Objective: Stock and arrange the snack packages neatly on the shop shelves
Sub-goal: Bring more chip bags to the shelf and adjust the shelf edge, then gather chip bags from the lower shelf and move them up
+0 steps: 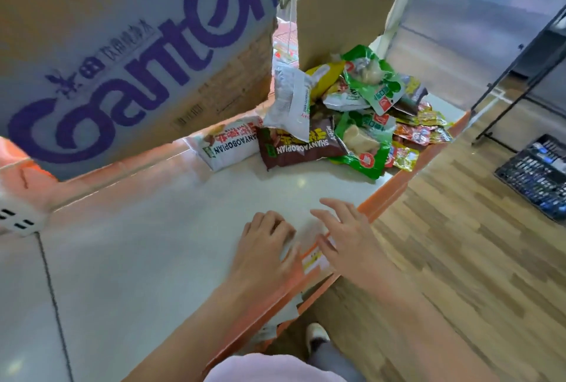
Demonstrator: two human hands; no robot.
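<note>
The shelf (171,228) is a pale board with an orange front edge; its near half is bare, probably kept free as working room for laying packages out in rows. The cardboard box (122,54), printed with large purple lettering, stands at the back left, and a torn cardboard panel (343,5) rises beside it. The snack packages (364,115) lie in a loose, overlapping heap at the far right end of the shelf, well apart from both hands: green pouches on top, a brown bag (301,150) and a white bag (225,144) lying flat beside each other at the heap's left, small red and yellow sachets at its right edge. None is yet aligned. The left hand (266,247) rests loosely curled on the shelf near the front edge, grasping nothing. The right hand (346,234) hovers just beside it, fingers spread, empty. Both appear blurred.
</note>
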